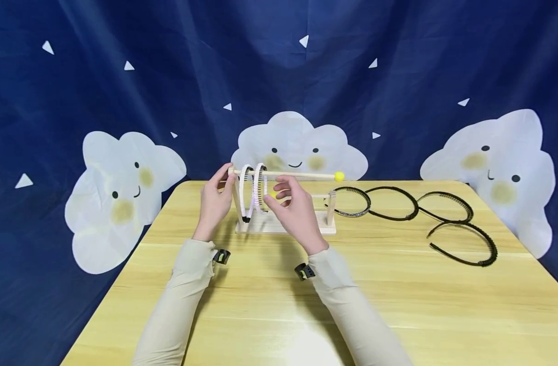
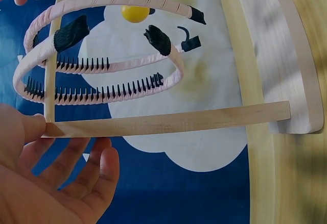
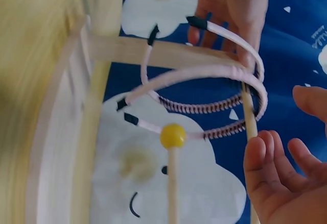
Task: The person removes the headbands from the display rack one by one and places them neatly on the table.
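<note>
A wooden rack stands on the table, with an upper rod ending in a yellow ball. Two pale pink headbands with black comb teeth hang from this rod near its left end: an outer headband and an inner headband. At the top of the left wooden post, my left hand pinches the wood between thumb and fingers. My right hand is beside the inner headband, just under the rod, its thumb apart from its loosely bent fingers and nothing held between them.
Several dark headbands lie right of the rack: a glittery headband by the right post, then a black headband and others toward the table's right side. A lower rod with a yellow ball points left. A blue cloud-patterned curtain hangs behind.
</note>
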`<state>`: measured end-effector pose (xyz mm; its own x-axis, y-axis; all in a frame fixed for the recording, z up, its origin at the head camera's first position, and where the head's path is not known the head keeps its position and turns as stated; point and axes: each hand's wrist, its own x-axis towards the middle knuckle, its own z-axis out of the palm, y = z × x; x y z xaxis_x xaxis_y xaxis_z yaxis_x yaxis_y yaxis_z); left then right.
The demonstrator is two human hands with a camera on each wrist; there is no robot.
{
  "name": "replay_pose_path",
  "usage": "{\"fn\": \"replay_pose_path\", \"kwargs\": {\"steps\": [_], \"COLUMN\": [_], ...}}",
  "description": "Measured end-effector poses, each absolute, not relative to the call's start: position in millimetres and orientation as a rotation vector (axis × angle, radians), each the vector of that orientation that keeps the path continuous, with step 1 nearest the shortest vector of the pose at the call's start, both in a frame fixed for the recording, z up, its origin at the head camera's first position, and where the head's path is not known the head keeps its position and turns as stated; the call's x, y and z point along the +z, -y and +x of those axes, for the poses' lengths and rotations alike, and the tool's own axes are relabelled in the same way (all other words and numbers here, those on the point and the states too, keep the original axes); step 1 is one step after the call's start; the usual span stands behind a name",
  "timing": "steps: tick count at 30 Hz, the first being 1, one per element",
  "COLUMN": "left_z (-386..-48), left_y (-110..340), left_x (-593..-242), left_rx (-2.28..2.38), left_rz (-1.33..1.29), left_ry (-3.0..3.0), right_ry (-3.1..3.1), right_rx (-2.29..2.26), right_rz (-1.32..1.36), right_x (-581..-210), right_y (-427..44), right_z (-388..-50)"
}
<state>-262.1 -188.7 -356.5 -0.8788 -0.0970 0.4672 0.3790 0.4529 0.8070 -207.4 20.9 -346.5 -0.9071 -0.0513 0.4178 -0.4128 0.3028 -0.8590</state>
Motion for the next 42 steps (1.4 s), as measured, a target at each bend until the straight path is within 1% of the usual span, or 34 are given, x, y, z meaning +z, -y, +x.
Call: {"fn": "replay_pose_path", "kwargs": {"steps": [13, 25, 42], "left_z": [-264, -262, -262], "left_y": [188, 189, 189], "left_x": [-358, -359, -358], "left_rx": [-1.405, -1.417, -1.407], "left_rz": [-0.249, -0.238, -0.237], "left_ry": [2.251, 2.264, 2.267], "right_ry": [2.236, 2.326, 2.295], "right_rx": [1.647, 1.662, 1.523], "right_rz": [0.404, 0.376, 0.412], "right_x": [-365, -377, -366], "right_y": [6, 12, 0], "right_z": [-212, -214, -215]}}
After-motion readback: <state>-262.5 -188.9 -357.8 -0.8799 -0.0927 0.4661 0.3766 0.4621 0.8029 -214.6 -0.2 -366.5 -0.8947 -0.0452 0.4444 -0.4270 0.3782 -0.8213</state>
